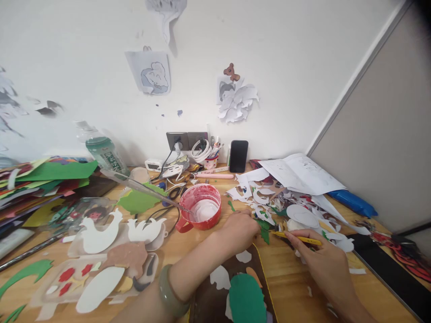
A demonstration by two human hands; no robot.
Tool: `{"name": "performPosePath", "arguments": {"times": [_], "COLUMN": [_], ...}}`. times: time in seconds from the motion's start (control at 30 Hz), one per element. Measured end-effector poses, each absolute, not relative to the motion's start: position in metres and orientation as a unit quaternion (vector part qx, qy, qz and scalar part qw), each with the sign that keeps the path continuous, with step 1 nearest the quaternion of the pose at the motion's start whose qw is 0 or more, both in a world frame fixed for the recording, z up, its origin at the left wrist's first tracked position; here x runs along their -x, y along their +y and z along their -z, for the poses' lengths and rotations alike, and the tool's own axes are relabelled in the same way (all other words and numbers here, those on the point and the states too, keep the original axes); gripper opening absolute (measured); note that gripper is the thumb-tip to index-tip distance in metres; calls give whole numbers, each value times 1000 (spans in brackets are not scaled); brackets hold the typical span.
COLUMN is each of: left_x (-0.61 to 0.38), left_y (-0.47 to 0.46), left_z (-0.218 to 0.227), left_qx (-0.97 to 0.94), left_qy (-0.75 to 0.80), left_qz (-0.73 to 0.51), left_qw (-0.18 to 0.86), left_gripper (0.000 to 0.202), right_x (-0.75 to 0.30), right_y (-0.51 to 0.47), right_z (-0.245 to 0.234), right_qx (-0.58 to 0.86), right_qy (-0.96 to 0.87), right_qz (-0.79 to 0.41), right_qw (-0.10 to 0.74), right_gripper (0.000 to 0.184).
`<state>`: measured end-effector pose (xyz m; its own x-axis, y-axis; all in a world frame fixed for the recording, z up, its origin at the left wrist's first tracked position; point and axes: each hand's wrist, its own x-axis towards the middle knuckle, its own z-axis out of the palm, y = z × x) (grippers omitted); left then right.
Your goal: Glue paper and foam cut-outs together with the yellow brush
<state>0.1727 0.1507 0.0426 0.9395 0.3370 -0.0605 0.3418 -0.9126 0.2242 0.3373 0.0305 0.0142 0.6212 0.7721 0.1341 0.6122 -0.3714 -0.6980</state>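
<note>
My left hand is closed in a pinch on a small green paper piece lying on the wooden desk. A green bangle sits on that wrist. My right hand is wrapped round a yellow tool, whose tip points left toward the green piece. Just below both hands lies a dark sheet with a green cut-out shape and white shapes on it.
A red cup with white paste holds a brush left of my hands. White paper scraps pile up at the right. Cut-out shapes, coloured paper stacks, a bottle, a phone and scissors surround them.
</note>
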Motion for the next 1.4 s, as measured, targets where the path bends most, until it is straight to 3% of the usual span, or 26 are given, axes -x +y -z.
{"name": "performPosePath", "arguments": {"times": [0.97, 1.4], "left_x": [-173, -172], "left_y": [149, 149], "left_z": [-43, -40], "left_qx": [-980, -987], "left_qy": [173, 143], "left_qz": [12, -9], "left_qw": [95, 68], "left_gripper": [17, 27], "right_x": [-334, -336], "right_y": [30, 21], "right_z": [-14, -15], "right_qx": [818, 786], "right_qy": [-440, -499], "right_qz": [-102, -82], "right_qw": [357, 356], "right_gripper": [33, 28]}}
